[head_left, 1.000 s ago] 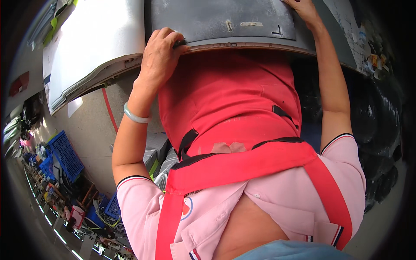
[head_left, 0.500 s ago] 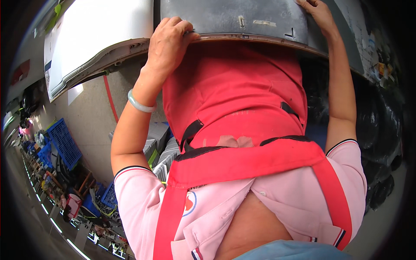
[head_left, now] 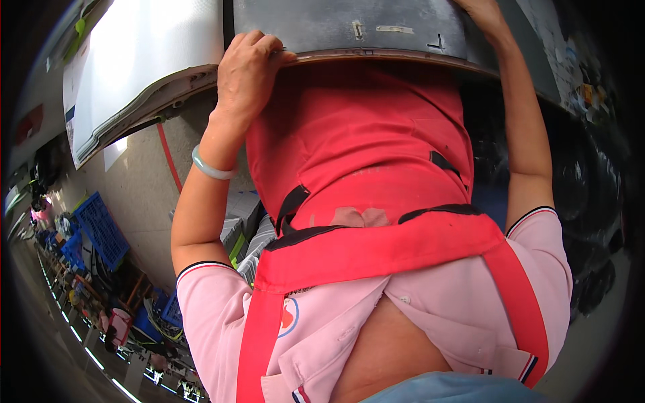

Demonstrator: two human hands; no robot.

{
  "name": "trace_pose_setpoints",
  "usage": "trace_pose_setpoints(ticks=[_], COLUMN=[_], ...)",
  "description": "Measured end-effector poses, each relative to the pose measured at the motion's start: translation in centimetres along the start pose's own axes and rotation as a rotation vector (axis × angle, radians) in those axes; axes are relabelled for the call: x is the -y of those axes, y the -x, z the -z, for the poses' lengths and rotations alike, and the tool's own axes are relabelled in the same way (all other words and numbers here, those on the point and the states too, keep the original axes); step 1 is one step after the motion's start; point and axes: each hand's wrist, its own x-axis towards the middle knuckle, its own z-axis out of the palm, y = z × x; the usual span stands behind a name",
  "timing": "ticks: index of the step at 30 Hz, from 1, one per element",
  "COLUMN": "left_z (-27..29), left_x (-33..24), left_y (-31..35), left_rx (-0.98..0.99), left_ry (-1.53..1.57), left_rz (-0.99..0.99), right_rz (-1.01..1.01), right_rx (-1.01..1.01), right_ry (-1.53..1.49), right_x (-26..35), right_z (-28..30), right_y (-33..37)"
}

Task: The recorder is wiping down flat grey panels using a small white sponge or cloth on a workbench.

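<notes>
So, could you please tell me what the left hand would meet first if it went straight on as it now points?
Probably the grey board just beyond the left hand; whether it would slide over the board or bump its edge is unclear from above.

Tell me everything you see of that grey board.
The grey board lies flat on the table, its far end out of view. It looks smooth and stiff, clouded with whitish smudges. Near its front edge are two pale strips and a dark angled mark. The left hand is at its near left corner, the right hand by its right side; contact is unclear.
</notes>
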Motion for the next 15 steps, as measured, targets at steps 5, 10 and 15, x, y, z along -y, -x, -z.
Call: trace_pose_setpoints(ticks=[5, 10, 15], left_z=[0.0, 0.1, 0.3], left_x=[0.1, 0.3, 0.3], left_y=[0.1, 0.3, 0.4], left_rx=[-0.002, 0.000, 0.016], left_ry=[-0.006, -0.009, -0.004], left_rz=[-0.008, -0.015, 0.005], right_rz=[0.026, 0.028, 0.090], right_rx=[-0.009, -0.049, -0.062], right_ry=[-0.006, 0.052, 0.106], right_x=[0.0, 0.9, 0.2], right_z=[-0.4, -0.8, -1.2], right_y=[0.3, 0.9, 0.3])
